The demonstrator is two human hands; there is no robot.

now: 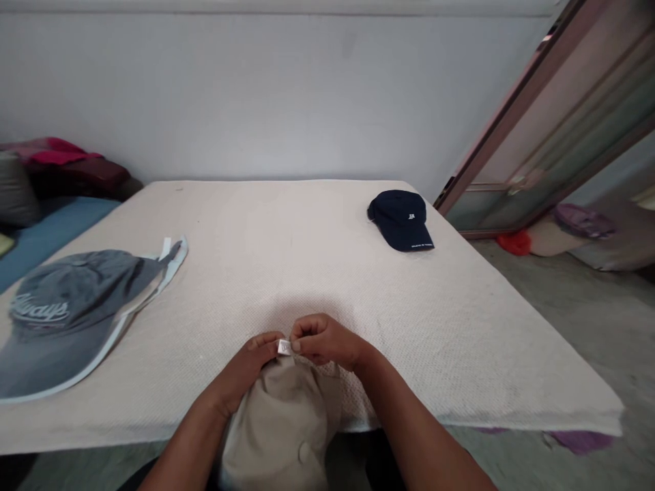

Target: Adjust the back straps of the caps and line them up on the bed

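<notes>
A beige cap (281, 423) hangs at the table's near edge, between my two forearms. My left hand (250, 365) grips its upper edge from the left. Thumb and fingers of my right hand (325, 341) pinch the same edge from the right, beside a small white tag (284, 347) that sticks up between the hands. The rest of the cap drops toward my lap, and its lowest part is cut off by the frame. What exactly lies under the right fingertips is partly hidden.
A grey cap (76, 293) with white lettering lies on the covered table (286, 239) at left. A navy cap (402, 218) rests at the far right. Behind stands a pale wall (256, 95); cushions and cloth (61, 177) are piled at left, a door (532, 136) at right.
</notes>
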